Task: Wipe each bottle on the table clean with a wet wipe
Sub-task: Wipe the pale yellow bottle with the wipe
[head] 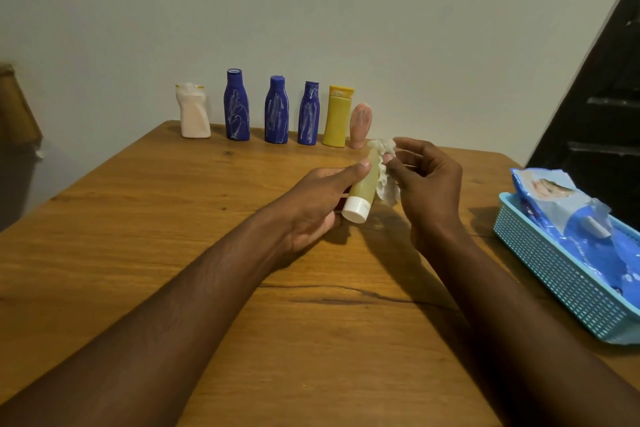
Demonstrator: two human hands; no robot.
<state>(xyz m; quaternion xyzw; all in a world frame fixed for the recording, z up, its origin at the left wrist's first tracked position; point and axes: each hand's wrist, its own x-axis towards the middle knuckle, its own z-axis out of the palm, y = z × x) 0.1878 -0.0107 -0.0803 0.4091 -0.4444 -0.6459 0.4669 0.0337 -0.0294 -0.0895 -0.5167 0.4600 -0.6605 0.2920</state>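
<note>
Left forearm (194, 288) and right forearm (491, 288), bare all along above the brown wooden table (121, 236), show fine hair; left hand (311, 208) and right hand (429, 191) are bare, with short nails.

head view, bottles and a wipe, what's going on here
A person is wiping a small green bottle with a white cap. The left grip holds it above the table while the right grip presses a crumpled wet wipe against its side. Six more bottles stand in a row along the far edge, and the three blue ones are streaked with white smears. A pack of wipes lies in a blue basket on the right.
</note>
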